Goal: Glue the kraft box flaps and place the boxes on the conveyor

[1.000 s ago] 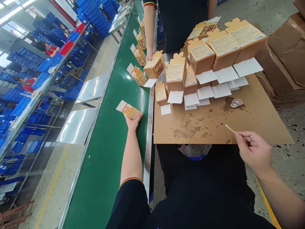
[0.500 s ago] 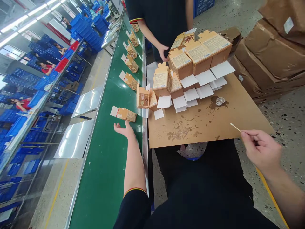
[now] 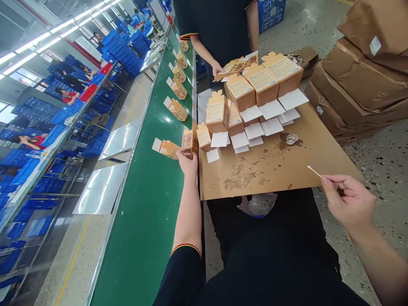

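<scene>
Since half a second ago the left hand [image 3: 187,161] had moved off the green belt [image 3: 149,204] and up to a small upright carton [image 3: 190,141] at the board's corner; fingers closed round its base, pinching it; the flat carton [image 3: 167,148] let go earlier lay just left of the grip, on the belt. Right hand [image 3: 349,203] hardly shifted; thumb and fingers pressed together on a cotton swab [image 3: 315,171], tip pointing toward the board [image 3: 287,165]. Glue dish [image 3: 291,138] sat well ahead of the swab, stacked cartons [image 3: 248,91] beyond; a co-worker's hand [image 3: 218,69] reached behind those. Judged: hold low on the carton so the flap stays free; keep the swab tip off the stained board.
</scene>
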{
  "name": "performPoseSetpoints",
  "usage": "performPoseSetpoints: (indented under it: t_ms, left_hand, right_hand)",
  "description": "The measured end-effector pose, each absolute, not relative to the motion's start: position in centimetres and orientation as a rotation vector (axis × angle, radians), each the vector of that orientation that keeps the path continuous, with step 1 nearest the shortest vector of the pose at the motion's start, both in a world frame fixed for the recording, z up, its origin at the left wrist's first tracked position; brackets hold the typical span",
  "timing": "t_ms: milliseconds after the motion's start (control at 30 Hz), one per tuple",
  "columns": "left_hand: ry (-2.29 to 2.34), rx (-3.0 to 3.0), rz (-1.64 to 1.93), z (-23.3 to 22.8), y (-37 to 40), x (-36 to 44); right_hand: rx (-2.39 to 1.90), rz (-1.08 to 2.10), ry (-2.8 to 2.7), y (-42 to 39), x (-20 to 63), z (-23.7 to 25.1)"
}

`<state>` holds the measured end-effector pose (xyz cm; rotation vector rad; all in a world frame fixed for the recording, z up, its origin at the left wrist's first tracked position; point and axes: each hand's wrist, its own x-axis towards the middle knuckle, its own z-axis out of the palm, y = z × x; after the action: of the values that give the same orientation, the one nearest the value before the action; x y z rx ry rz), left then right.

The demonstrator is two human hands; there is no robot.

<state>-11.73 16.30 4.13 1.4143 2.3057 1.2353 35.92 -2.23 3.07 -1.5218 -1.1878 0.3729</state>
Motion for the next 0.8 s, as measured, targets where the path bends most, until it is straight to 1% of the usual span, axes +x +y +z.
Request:
performPoseSetpoints:
  t_ms: [167, 267, 367, 467, 533, 600, 667, 733, 800]
  left_hand:
    - [2.267, 1.453, 1.614, 3.3, 11.7, -11.0]
    - [2.275, 1.542, 1.701, 2.6, 6.9, -10.5]
    - [2.14, 1.722, 1.56, 1.1, 1.3, -9.1]
    - [1.954, 1.962, 1.202, 0.2, -3.1, -7.8]
    - [1.799, 2.085, 1.004, 0.4, -4.9, -7.7]
    - [1.645, 2.13, 0.997, 1.2, -5.5, -8.2]
    - [1.624, 2.034, 1.2, 1.9, -5.0, -9.0]
    - [1.798, 1.736, 1.454, 2.3, -3.4, -9.7]
    - [1.985, 1.354, 1.511, 2.2, -1.0, -9.8]
  right_hand:
    - [-1.538, 0.382, -1.174, -2.7, 35.8, 2.8]
    - [-1.542, 0.392, -1.177, -2.5, 35.8, 2.9]
    - [-1.555, 0.393, -1.254, -1.5, 36.0, 3.3]
    - [-1.655, 0.369, -1.384, 0.8, 36.7, 4.3]
    - [-1.743, 0.336, -1.504, 3.4, 37.4, 5.3]
    - [-1.805, 0.305, -1.64, 6.5, 38.2, 6.3]
    - [-1.842, 0.302, -1.785, 9.8, 38.8, 7.0]
    - [-1.859, 0.316, -1.904, 12.6, 39.0, 7.2]
    - [-1.838, 0.328, -1.978, 14.7, 38.8, 7.1]
